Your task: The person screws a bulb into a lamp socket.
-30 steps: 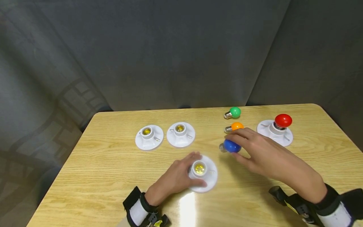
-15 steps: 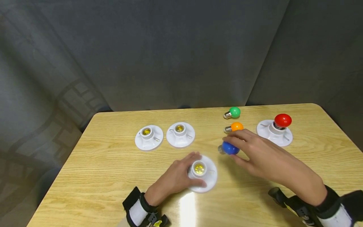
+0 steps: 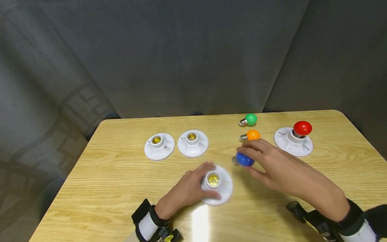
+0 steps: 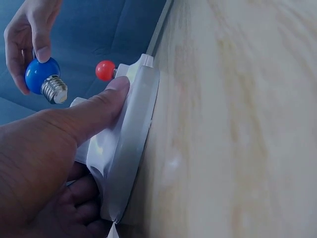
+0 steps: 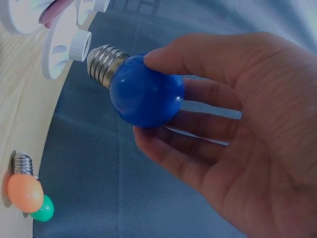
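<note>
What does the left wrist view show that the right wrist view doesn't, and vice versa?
Left wrist only: the red bulb.

Right wrist only: the orange bulb, the green bulb, an untouched white socket and part of another socket.

Both: the right hand holding the blue bulb, the held socket in the left hand (just a sliver of finger in the right wrist view), the wooden table and the dark backdrop.
</note>
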Available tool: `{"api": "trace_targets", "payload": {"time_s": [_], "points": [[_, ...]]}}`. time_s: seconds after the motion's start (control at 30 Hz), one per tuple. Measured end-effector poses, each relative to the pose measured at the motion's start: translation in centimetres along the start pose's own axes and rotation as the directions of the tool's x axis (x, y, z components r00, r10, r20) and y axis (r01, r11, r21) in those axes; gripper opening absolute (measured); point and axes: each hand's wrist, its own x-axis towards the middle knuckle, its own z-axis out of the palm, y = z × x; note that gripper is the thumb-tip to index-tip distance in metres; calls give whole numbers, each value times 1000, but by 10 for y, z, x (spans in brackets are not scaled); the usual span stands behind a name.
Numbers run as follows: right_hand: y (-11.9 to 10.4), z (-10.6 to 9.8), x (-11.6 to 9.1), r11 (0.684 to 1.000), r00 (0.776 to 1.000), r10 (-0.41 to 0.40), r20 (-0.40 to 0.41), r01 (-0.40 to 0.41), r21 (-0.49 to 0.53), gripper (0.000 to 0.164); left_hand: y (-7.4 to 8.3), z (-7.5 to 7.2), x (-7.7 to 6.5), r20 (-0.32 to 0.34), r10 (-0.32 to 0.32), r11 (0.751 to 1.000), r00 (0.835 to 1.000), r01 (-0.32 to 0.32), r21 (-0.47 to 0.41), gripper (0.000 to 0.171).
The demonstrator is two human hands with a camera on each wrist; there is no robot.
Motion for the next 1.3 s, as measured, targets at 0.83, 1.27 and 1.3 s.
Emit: {"api": "trace_targets", "payload": {"time_s": [0.83, 1.27, 1.3], "points": [[-6, 3, 1, 999, 1000, -26, 6, 26, 20, 43, 1, 1, 0, 32, 12, 1000, 999, -11, -23, 89], [-8, 5, 2, 998, 999, -51, -18, 52, 31, 45, 0, 0, -1, 49, 36, 997, 998, -33, -64, 90], [-8, 5, 2, 998, 999, -48, -16, 49, 34, 45, 0, 0, -1, 49, 41, 997, 998, -38, -64, 89]]}}
